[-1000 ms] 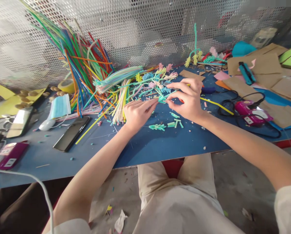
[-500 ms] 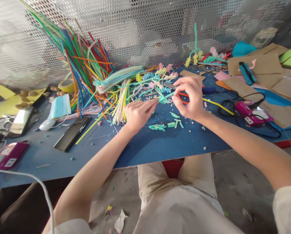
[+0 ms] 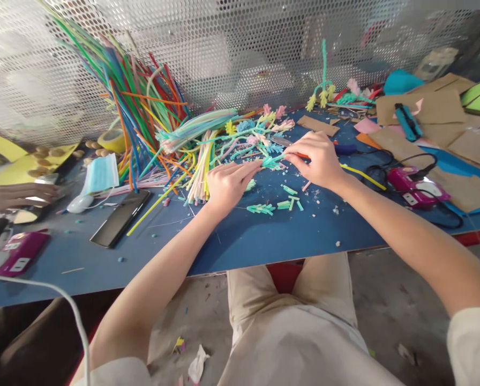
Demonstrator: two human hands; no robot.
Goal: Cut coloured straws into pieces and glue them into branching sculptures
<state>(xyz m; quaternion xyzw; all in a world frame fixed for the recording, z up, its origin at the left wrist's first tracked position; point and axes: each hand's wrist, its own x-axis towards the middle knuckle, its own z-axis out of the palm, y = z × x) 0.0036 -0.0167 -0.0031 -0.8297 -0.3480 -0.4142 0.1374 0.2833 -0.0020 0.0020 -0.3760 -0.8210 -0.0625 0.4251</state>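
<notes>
My left hand [image 3: 227, 182] and my right hand [image 3: 319, 158] meet over a blue table [image 3: 264, 241]. Both pinch a short teal pipe-cleaner piece [image 3: 272, 161], the left at its near end, the right at its far end. Scissors [image 3: 280, 141] with orange handles lie on the table, their handles mostly hidden under my right hand. Cut teal pieces [image 3: 260, 208] lie just in front of my hands. A tangle of pastel pipe-cleaner shapes [image 3: 250, 131] sits right behind them.
A big bundle of long coloured pipe cleaners [image 3: 143, 115] leans on the perforated wall. A dark phone [image 3: 119, 217], face mask [image 3: 100, 174] and tape roll [image 3: 111, 140] lie left. Another person's hand [image 3: 17, 195] is at far left. A pink glue gun [image 3: 412, 186] with cable and cardboard sit right.
My right hand has dropped lower toward the table and moved slightly right. Another person's hand has come into view at the far left. My left hand has barely moved.
</notes>
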